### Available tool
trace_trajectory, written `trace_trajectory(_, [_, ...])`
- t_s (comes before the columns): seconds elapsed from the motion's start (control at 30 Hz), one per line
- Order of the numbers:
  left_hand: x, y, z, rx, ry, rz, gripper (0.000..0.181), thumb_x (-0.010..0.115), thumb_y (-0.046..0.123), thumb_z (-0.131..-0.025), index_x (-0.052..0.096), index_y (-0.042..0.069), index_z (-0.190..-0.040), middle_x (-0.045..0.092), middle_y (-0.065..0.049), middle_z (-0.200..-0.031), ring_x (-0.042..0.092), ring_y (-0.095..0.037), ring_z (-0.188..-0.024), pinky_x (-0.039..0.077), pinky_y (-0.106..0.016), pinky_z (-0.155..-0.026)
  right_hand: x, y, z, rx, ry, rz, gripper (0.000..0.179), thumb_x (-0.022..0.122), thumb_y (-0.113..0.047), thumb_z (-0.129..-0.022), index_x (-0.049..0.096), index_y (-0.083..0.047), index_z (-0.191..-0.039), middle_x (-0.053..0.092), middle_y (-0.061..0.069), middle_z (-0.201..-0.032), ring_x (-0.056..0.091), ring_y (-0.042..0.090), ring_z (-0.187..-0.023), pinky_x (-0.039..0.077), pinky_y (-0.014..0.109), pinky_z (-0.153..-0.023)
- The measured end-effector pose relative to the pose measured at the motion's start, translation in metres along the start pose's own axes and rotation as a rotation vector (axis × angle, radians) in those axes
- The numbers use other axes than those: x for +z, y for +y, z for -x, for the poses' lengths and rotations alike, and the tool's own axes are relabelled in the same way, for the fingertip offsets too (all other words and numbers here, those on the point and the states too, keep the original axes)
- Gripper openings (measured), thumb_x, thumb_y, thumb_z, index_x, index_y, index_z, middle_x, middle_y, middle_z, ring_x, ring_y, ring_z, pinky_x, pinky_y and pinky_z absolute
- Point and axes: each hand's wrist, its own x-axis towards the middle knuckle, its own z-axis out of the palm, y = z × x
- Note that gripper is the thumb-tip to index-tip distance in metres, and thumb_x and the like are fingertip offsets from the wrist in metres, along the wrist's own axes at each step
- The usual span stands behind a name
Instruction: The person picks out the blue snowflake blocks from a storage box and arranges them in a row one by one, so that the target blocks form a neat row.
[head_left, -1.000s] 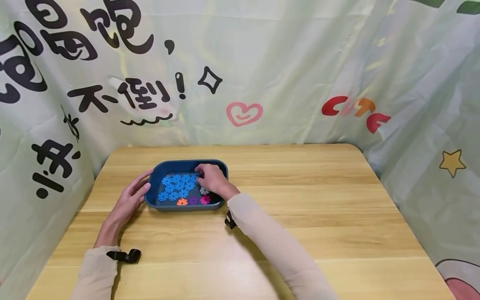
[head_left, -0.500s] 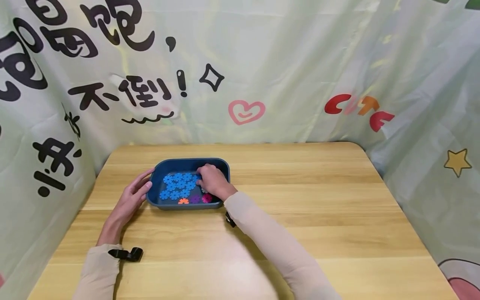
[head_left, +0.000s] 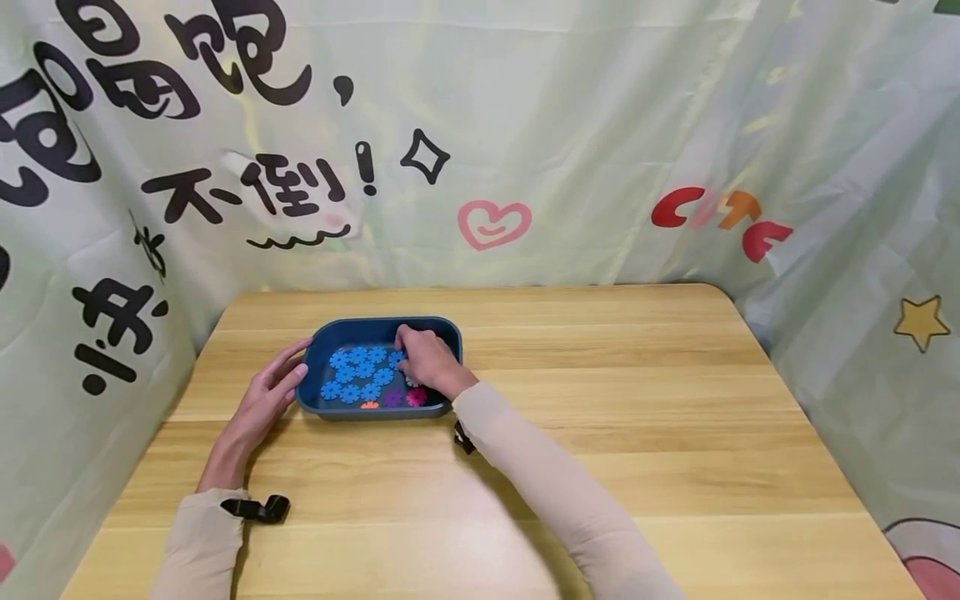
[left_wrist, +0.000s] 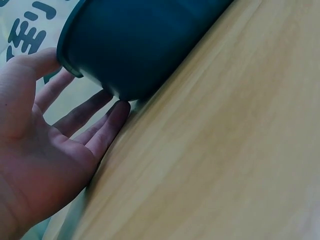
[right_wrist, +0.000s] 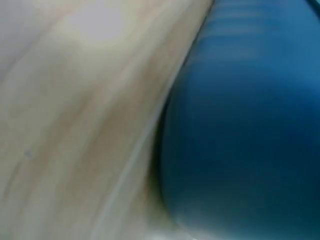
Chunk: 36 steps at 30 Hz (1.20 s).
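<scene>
Two hands attend to one dark-blue rounded-rectangular tray on the wood-grain worktop, at its far left part. The left hand lies with extended fingers and thumb against the tray's left end, no grip formed. The right hand is inside, at the right end, fingers bent; whether it pinches a piece cannot be told (the knuckles hide the fingertips). Blue snowflake discs lie on the tray floor, left of the right hand. Along the near wall sit an orange disc, a purple disc and a magenta disc; a grey disc is partly hidden beside the right hand.

Possible faults: the tray may slide or turn if the right hand pushes harder than the left braces. Blue discs may spread among the other colours if knuckles sweep them. A thin disc may slip from a poorly seated pinch.

Markings: the backdrop carries "CUTE" and "不倒!"; larger characters are cropped at the edge. No brand label is visible on the tray.
</scene>
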Motion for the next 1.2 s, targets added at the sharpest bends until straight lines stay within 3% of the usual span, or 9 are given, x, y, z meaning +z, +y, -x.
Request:
trace_trajectory(0.1, [0.000,-0.002,0.000,-0.010,-0.003,-0.002,0.054,0.050,0.033,-0.110,0.035,0.027,-0.162,0.024,-0.020,-0.166,0.038,-0.024,-0.140,0.046,-0.014,-0.097,-0.002,0.003,0.001,0.003,-0.008,-0.088,0.016,0.064,-0.010,-0.102,0.057,-0.011,-0.116,0.062,0.002,-0.079,0.057,0.015,-0.061,0.046,0.027,-0.061])
trace_trajectory(0.2, [0.001,-0.002,0.000,-0.025,-0.004,-0.020,0.055,0.049,0.035,-0.110,0.034,0.029,-0.162,0.024,-0.017,-0.166,0.034,-0.032,-0.144,0.046,-0.016,-0.098,-0.006,0.004,0.001,-0.008,0.010,-0.209,0.013,0.058,-0.007,-0.104,0.058,-0.010,-0.117,0.061,0.001,-0.080,0.059,0.017,-0.065,0.046,0.025,-0.058])
trace_trajectory(0.4, [0.004,-0.001,-0.004,-0.002,-0.009,-0.005,0.055,0.050,0.035,-0.109,0.034,0.028,-0.162,0.024,-0.016,-0.167,0.031,-0.037,-0.147,0.046,-0.018,-0.100,-0.021,0.001,0.008,-0.026,0.070,-0.479,0.015,0.049,-0.003,-0.107,0.059,-0.006,-0.119,0.063,0.012,-0.086,0.073,0.028,-0.086,0.059,0.028,-0.070])
trace_trajectory(0.57, [0.003,-0.003,-0.004,0.009,-0.009,0.009,0.055,0.050,0.032,-0.110,0.034,0.025,-0.162,0.023,-0.018,-0.167,0.031,-0.038,-0.147,0.047,-0.015,-0.098,-0.031,0.002,0.016,-0.044,0.105,-0.615,0.021,0.055,0.002,-0.104,0.060,0.001,-0.124,0.061,0.015,-0.095,0.073,0.036,-0.093,0.061,0.033,-0.079])
trace_trajectory(0.93, [0.001,0.000,-0.005,-0.008,0.014,0.001,0.055,0.052,0.036,-0.109,0.035,0.029,-0.161,0.025,-0.012,-0.167,0.029,-0.038,-0.149,0.046,-0.019,-0.102,-0.051,0.015,0.036,-0.131,0.217,-0.764,0.028,0.061,0.006,-0.100,0.062,0.008,-0.128,0.066,0.025,-0.098,0.070,0.048,-0.093,0.062,0.033,-0.077])
trace_trajectory(1.07, [0.002,-0.001,-0.006,-0.009,0.015,0.013,0.054,0.052,0.035,-0.109,0.037,0.029,-0.161,0.026,-0.013,-0.167,0.031,-0.037,-0.148,0.046,-0.019,-0.101,-0.055,0.020,0.045,-0.139,0.247,-0.788,0.032,0.062,0.009,-0.097,0.064,0.005,-0.129,0.065,0.023,-0.099,0.070,0.048,-0.096,0.062,0.037,-0.080])
trace_trajectory(1.2, [0.001,-0.002,-0.003,-0.019,0.021,0.008,0.055,0.052,0.036,-0.109,0.036,0.028,-0.161,0.026,-0.014,-0.166,0.032,-0.038,-0.147,0.047,-0.018,-0.100,-0.056,0.025,0.053,-0.143,0.263,-0.762,0.036,0.065,0.008,-0.094,0.066,0.003,-0.129,0.063,0.017,-0.100,0.072,0.038,-0.096,0.062,0.037,-0.081])
